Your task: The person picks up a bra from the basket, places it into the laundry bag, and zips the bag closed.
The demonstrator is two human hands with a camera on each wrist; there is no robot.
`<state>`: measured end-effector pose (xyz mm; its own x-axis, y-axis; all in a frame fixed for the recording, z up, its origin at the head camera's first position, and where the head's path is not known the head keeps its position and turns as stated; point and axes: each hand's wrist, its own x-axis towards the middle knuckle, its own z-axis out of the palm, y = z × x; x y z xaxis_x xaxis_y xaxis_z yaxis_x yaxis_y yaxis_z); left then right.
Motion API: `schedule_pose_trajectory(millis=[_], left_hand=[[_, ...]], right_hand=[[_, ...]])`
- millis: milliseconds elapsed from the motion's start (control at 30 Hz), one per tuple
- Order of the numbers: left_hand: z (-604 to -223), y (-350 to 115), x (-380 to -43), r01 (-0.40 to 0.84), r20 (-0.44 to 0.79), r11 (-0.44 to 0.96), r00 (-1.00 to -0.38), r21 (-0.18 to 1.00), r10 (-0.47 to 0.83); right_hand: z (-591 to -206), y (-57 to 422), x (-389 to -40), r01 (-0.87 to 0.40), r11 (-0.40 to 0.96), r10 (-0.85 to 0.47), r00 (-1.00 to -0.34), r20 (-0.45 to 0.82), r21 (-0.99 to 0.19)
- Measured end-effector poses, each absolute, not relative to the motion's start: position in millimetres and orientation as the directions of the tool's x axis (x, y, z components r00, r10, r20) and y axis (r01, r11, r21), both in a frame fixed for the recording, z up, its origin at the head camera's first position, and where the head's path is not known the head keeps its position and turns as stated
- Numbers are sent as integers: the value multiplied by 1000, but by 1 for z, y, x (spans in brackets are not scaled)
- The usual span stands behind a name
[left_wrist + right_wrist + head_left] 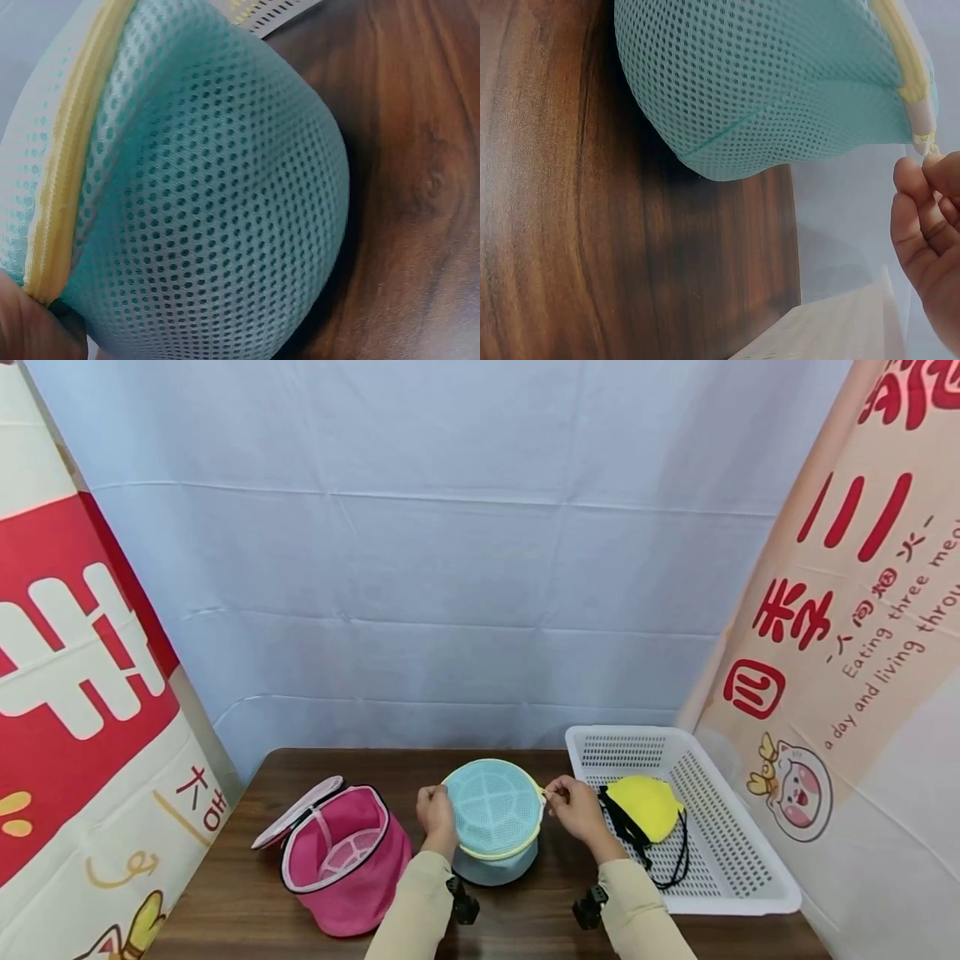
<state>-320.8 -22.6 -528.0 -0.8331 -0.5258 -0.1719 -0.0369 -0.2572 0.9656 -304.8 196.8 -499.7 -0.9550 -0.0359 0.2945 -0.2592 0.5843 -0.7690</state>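
at a wooden bench (225, 893), gripping a blue mesh bag (492, 807) with left hand (438, 814), pinching with right hand (579, 812) a zip pull (925, 143) unseen from left wrist.

Forearms (417, 893) forward; left fingers (432, 795) curled; right fingers (910, 178) in a pinch

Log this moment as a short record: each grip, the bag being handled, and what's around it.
left grip: holds the rim of the blue mesh bag
right grip: pinches the pull of the yellow zipper
bag state: upright, lid down
to its left: pink bag, lid open
to its right: white basket with a yellow item and black cords
surface: brown wood-grain table
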Motion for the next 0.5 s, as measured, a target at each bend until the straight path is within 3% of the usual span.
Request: schedule_pose_trajectory(millis=[500], left_hand=[[-526,-8,-318,-9,-124,-188,-781,982,-612]], right_hand=[[-499,206,-297,-227,582,4,-959,282,-781]])
